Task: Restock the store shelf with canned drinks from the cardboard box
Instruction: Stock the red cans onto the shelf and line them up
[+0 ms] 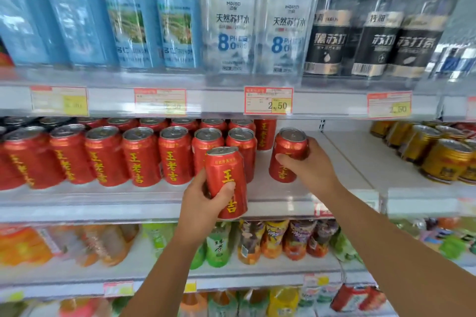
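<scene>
Two red cans are held, one per hand. The left can (226,177) is gripped low on its body by the left hand (202,204), thumb pressed across the front and fingers curled round the back, just in front of the shelf (283,199) lip. The right can (288,154) is wrapped mid-body by the right hand (313,166), in the gap just beside the stocked row (141,154) (whether it's fully set down can't be told). Full cans are probably weighty, rigid and slick, so the side wall is best gripped, not the rim.
</scene>
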### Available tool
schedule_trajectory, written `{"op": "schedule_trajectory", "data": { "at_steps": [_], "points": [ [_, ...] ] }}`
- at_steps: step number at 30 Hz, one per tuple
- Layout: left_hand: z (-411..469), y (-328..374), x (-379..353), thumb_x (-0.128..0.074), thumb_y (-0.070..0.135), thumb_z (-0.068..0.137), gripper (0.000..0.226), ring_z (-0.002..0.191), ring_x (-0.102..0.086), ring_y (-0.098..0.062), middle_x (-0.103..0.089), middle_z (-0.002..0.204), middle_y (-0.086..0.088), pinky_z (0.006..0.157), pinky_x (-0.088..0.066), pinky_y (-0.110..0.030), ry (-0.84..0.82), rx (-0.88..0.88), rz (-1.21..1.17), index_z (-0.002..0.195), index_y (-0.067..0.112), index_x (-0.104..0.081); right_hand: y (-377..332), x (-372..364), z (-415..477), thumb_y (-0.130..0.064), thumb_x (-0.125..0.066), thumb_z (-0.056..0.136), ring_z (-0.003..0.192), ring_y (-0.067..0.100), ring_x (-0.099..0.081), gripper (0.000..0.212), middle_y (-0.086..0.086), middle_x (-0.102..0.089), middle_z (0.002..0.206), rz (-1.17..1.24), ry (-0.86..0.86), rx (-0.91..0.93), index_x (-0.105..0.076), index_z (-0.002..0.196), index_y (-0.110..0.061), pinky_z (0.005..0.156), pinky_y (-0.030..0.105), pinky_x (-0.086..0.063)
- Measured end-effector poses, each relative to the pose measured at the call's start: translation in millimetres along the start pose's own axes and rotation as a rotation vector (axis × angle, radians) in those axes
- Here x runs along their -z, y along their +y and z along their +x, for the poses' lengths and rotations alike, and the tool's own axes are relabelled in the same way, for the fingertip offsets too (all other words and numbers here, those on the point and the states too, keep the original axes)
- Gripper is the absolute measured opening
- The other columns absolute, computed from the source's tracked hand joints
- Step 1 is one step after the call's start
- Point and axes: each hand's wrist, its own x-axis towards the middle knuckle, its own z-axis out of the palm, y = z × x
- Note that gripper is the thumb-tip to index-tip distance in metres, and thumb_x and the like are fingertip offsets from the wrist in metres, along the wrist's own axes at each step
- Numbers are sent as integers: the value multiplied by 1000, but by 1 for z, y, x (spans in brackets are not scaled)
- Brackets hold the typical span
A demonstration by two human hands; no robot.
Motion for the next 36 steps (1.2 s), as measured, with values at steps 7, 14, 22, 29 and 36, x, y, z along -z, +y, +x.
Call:
{"op": "schedule_trajectory", "data": {
  "at_steps": [7, 14, 22, 29, 36],
  "points": [
    [4, -2, 0, -65, 57, 66, 45, 92, -69, -4, -72, 98, 18, 73, -53, -16, 7, 5, -7, 105, 35, -63, 10, -6, 14, -19, -82, 74, 103, 16, -57, 74, 0, -57, 117, 75, -122, -58, -39, 133, -19, 89, 32, -45],
    [6, -8, 0, -65, 57, 68, 50, 99, -69, -13, -73, 104, 7, 84, -57, -30, 12, 10, -18, 111, 33, -63, 14, -14, 33, -28, -83, 73, 109, 21, -59, 71, 5, -58, 124, -35, -142, -5, -42, 130, -17, 92, 36, -48],
    [5, -7, 0, -65, 58, 68, 52, 99, -69, -12, -72, 104, 6, 82, -57, -28, 14, 26, -20, 112, 31, -63, 14, -27, 41, -32, -77, 80, 116, 23, -56, 74, 6, -54, 135, -62, -168, -1, -35, 139, -17, 92, 30, -43],
    [2, 8, -2, -75, 43, 77, 36, 96, -69, -7, -73, 101, 12, 72, -54, -16, -7, 68, -89, 109, 31, -64, -5, -9, -8, -26, -65, 89, 102, 7, -60, 48, -6, -64, 110, 72, 122, 139, -45, 132, -27, 91, 25, -48],
    [4, 27, -24, -83, 34, 66, 55, 109, -66, -19, -71, 113, -1, 94, -54, -40, -217, -10, -108, 116, 24, -63, -23, 2, -79, -20, -71, 84, 102, -2, -63, 65, -23, -60, 118, 207, -434, 149, -41, 134, -49, 85, 24, -53]
  ]
}}
